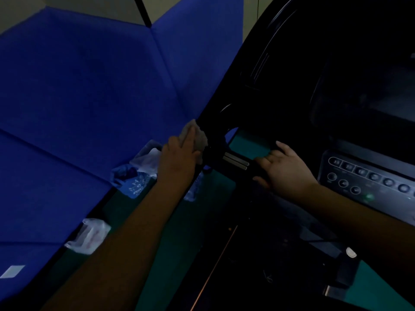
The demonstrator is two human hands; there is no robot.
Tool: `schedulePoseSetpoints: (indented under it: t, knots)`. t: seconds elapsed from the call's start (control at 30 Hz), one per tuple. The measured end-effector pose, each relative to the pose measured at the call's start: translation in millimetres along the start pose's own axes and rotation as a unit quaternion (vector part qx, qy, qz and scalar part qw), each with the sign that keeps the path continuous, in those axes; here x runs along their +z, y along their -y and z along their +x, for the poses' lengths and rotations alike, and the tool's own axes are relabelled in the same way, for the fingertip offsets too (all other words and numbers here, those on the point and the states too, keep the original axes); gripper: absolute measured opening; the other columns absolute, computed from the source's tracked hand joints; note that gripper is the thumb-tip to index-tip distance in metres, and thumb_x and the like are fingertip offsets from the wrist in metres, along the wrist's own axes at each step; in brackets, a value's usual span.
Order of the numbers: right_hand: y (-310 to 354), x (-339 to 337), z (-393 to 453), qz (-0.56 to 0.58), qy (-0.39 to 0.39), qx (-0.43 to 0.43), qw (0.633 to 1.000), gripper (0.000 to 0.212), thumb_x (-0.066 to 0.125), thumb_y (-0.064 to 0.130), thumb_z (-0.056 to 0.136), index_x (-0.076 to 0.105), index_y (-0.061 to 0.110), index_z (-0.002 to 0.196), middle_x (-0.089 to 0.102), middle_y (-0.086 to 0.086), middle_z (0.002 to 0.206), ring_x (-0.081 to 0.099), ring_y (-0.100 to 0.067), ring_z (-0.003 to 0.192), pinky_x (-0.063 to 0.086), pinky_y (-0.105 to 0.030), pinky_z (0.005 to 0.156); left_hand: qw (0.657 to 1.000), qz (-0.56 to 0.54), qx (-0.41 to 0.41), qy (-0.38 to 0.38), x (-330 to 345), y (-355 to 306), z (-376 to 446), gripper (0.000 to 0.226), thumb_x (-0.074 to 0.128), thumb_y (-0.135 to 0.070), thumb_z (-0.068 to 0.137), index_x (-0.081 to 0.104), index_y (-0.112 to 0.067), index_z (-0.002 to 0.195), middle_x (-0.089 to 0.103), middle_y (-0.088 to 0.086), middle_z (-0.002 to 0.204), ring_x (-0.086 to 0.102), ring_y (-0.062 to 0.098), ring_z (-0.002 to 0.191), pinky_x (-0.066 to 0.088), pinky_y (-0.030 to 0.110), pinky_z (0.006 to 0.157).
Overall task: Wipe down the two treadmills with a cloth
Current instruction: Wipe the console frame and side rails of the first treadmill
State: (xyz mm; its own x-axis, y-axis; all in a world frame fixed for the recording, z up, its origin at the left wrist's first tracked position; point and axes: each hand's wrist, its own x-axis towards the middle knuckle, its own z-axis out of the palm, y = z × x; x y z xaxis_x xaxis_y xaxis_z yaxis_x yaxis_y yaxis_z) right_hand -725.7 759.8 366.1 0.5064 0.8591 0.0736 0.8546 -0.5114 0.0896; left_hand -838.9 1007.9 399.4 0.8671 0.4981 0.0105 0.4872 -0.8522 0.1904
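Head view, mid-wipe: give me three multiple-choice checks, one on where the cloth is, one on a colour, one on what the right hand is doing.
1. Where is the cloth?
A. On the button panel
B. Pressed by the left hand against the treadmill's dark upright
C. On the floor beside the plastic bags

2. What colour are the wall pads on the left?
A. Blue
B. Red
C. White

3. What is the right hand doing?
A. Holding a second cloth
B. Pressing a console button
C. Resting, fingers spread and empty, on the dark handlebar near its silver sensor strips

Answers:
1 B: the pale cloth sits under the left hand's fingers at the frame's edge.
2 A: the padded panels read deep blue.
3 C: its palm lies on the bar, left of the button panel, holding nothing.
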Motion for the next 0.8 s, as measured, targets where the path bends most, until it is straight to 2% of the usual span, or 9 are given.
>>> schedulePoseSetpoints:
  t: [0.1,0.17,0.23,0.33,0.4,0.5,0.6,0.67,0.8]
  knots:
    - [-1,-1,0,0.017,-0.008,0.007,1.000,0.046,0.061,0.050,0.081,0.067,0.016,0.111,0.070,-0.006,0.096,0.062,-0.026,0.100,0.022,-0.041,0.114,0.998,-0.046,0.048,-0.015,4,29,-27,0.063,0.042,-0.035,0.096,0.016,-0.031,0.153,0.039,0.014,0.145,0.045,0.036,0.121,0.042,0.049,0.099]
    - [-4,-5,-4,0.044,-0.032,0.031,0.998,0.042,0.072,0.042,0.075,0.070,0.015,0.107,0.066,-0.010,0.111,0.058,-0.030,0.111,0.023,-0.044,0.114,0.996,-0.065,0.068,-0.002,5,52,-42,0.064,0.041,-0.036,0.093,0.017,-0.034,0.152,0.042,0.015,0.141,0.049,0.033,0.115,0.045,0.049,0.096]
    - [-12,-14,-11,0.071,-0.087,0.074,0.991,0.038,0.078,0.031,0.071,0.071,0.013,0.105,0.059,-0.015,0.125,0.050,-0.034,0.123,0.023,-0.048,0.113,0.996,-0.071,0.047,-0.003,-3,59,-50,0.058,0.045,-0.032,0.096,0.025,-0.036,0.150,0.043,0.019,0.135,0.050,0.034,0.112,0.047,0.050,0.094]
    - [-29,-27,-28,0.082,-0.132,0.131,0.979,0.043,0.074,0.027,0.075,0.066,0.012,0.114,0.048,-0.018,0.139,0.037,-0.037,0.135,0.021,-0.053,0.114,0.986,-0.116,0.049,-0.105,-19,19,-52,0.042,0.055,-0.020,0.096,0.049,-0.019,0.138,0.050,0.022,0.117,0.051,0.031,0.096,0.049,0.045,0.083]
    - [-39,-30,-38,0.082,-0.135,0.165,0.974,0.048,0.073,0.029,0.076,0.063,0.013,0.120,0.044,-0.017,0.142,0.033,-0.037,0.138,0.020,-0.055,0.114,0.975,-0.141,0.100,-0.141,-16,-22,-43,0.044,0.056,-0.023,0.095,0.048,-0.019,0.138,0.048,0.019,0.120,0.046,0.025,0.098,0.046,0.040,0.084]
    - [-43,-25,-47,0.086,-0.123,0.178,0.973,0.053,0.071,0.033,0.078,0.057,0.016,0.127,0.040,-0.013,0.147,0.030,-0.034,0.141,0.021,-0.057,0.113,0.974,-0.146,0.158,-0.072,28,-59,-25,0.055,0.055,-0.024,0.095,0.036,-0.023,0.147,0.039,0.011,0.137,0.039,0.020,0.116,0.036,0.029,0.098]
    - [-45,-18,-48,0.093,-0.124,0.171,0.973,0.054,0.069,0.035,0.081,0.055,0.017,0.130,0.037,-0.011,0.150,0.026,-0.031,0.143,0.018,-0.055,0.115,0.982,-0.118,0.141,-0.033,75,-70,-14,0.050,0.048,-0.023,0.096,0.039,-0.017,0.145,0.034,0.012,0.149,0.031,0.030,0.136,0.028,0.044,0.113]
    - [-47,-15,-49,0.090,-0.127,0.169,0.973,0.053,0.067,0.036,0.082,0.054,0.018,0.130,0.035,-0.011,0.151,0.024,-0.030,0.144,0.016,-0.053,0.116,0.979,-0.149,0.134,-0.037,85,-81,-18,0.044,0.047,-0.022,0.095,0.049,-0.015,0.138,0.041,0.013,0.143,0.035,0.033,0.133,0.029,0.047,0.112]
    - [-45,-15,-49,0.082,-0.132,0.166,0.974,0.053,0.066,0.036,0.083,0.054,0.017,0.131,0.034,-0.012,0.152,0.024,-0.031,0.144,0.014,-0.052,0.116,0.943,-0.105,0.314,-0.036,80,-103,-29,0.043,0.049,-0.030,0.090,0.059,-0.016,0.130,0.057,0.010,0.117,0.046,0.026,0.111,0.036,0.044,0.104]
